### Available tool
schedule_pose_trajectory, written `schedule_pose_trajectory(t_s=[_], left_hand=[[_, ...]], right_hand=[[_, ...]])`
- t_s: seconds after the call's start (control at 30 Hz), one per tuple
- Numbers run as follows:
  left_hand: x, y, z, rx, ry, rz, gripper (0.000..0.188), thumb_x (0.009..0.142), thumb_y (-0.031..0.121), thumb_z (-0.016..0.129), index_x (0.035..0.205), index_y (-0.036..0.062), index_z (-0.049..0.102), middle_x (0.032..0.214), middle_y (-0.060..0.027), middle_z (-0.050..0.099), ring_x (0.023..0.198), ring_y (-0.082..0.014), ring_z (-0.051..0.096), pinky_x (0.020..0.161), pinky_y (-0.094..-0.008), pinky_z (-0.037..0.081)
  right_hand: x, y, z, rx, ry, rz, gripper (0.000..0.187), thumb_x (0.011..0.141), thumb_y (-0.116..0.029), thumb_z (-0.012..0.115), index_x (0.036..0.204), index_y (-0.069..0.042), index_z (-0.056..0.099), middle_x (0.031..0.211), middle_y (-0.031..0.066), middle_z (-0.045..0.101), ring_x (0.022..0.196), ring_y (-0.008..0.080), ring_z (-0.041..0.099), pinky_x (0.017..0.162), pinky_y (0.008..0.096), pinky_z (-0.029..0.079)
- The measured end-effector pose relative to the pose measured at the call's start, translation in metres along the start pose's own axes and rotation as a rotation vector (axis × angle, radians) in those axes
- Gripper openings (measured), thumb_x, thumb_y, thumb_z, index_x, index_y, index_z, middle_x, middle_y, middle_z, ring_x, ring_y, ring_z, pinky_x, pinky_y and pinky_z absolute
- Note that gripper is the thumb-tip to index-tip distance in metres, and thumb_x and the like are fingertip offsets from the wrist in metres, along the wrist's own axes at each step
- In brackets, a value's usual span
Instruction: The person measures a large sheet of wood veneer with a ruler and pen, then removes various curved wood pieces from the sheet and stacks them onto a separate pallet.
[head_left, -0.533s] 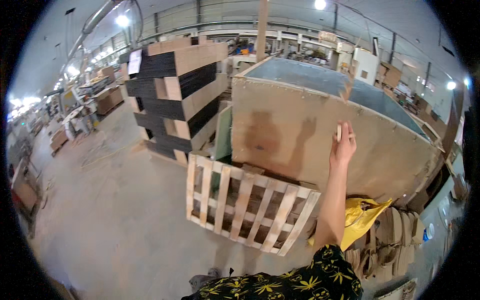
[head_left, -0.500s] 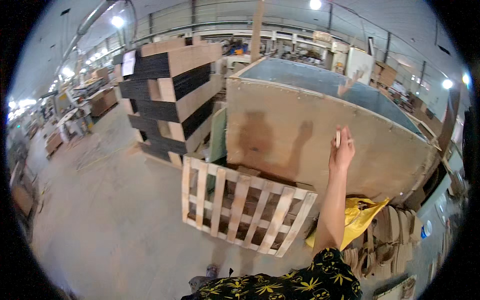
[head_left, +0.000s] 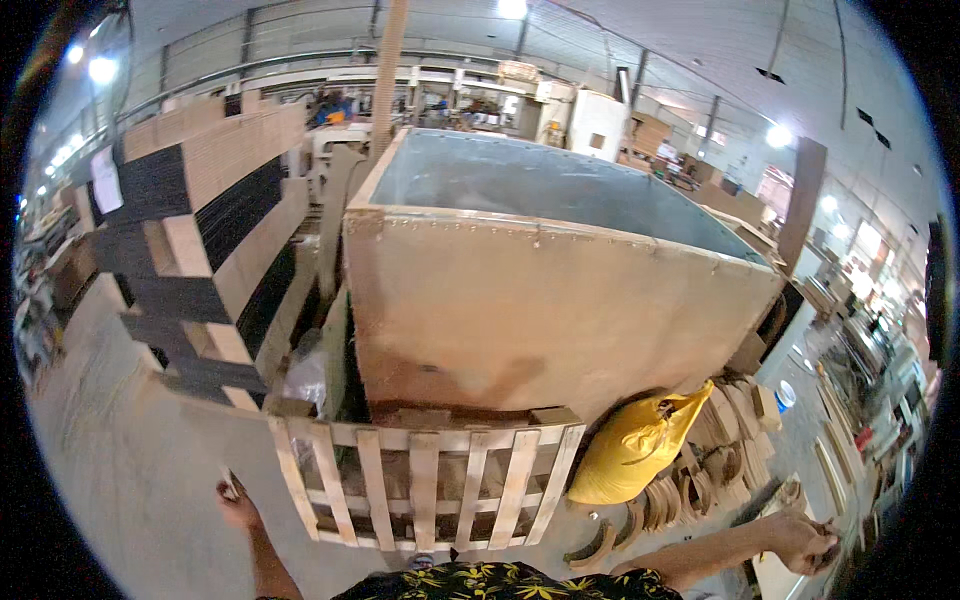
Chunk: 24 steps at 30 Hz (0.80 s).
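Observation:
My left hand (head_left: 237, 503) hangs low at the left, beside the slatted wooden pallet (head_left: 424, 480). Its fingers are closed around a thin, pale sliver, too small to identify. Out at the lower right, my right hand (head_left: 805, 541) is curled, above the stacked curved wood pieces and boards on the floor. Whatever its fingers may hold is hidden. Between and beyond both hands stands a large wooden box (head_left: 560, 310) with a grey, shiny top; neither hand touches it. The pallet leans upright before the box.
A tall stack of black and tan boards (head_left: 235, 265) stands left of the box. A yellow sack (head_left: 632, 450) slumps at its right corner, beside curved wood pieces (head_left: 735, 420). A white bucket (head_left: 785, 396) and loose strips lie farther right. Machines line the back.
My right arm has dropped from its raised position before the box to the lower right. My left hand has come into view. The view has turned right, so things appear farther left.

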<state>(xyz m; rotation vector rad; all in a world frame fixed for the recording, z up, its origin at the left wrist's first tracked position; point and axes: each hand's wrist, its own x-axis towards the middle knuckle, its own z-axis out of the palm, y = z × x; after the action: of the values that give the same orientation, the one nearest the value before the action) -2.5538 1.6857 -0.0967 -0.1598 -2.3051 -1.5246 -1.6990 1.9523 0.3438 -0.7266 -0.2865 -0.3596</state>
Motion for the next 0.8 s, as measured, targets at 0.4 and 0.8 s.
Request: schedule_pose_trajectory(t_s=[0.4, 0.8], left_hand=[[0.166, 0.429, 0.102, -0.629, 0.233, 0.509, 0.033, 0.097, 0.021, 0.073, 0.124, 0.0033, 0.064, 0.117, -0.0124, 0.071, 0.104, -0.0228, 0.068, 0.09, -0.0378, 0.056], [0.085, 0.769, 0.274, -0.938, 0.747, 0.832, 0.048, 0.081, 0.041, 0.085, 0.109, 0.007, 0.065, 0.099, -0.0119, 0.071, 0.084, -0.0267, 0.07, 0.072, -0.041, 0.056]], right_hand=[[-0.207, -0.04, 0.134, -0.09, -0.884, -0.744, 0.058, 0.095, 0.001, 0.061, 0.149, -0.003, 0.041, 0.145, 0.0199, 0.052, 0.132, 0.0325, 0.051, 0.108, 0.0436, 0.042], [-0.239, 0.007, -0.637, -1.645, -0.989, 0.835, 0.04, 0.087, -0.028, 0.071, 0.123, -0.012, 0.069, 0.104, 0.0153, 0.075, 0.087, 0.0307, 0.071, 0.079, 0.043, 0.056]])
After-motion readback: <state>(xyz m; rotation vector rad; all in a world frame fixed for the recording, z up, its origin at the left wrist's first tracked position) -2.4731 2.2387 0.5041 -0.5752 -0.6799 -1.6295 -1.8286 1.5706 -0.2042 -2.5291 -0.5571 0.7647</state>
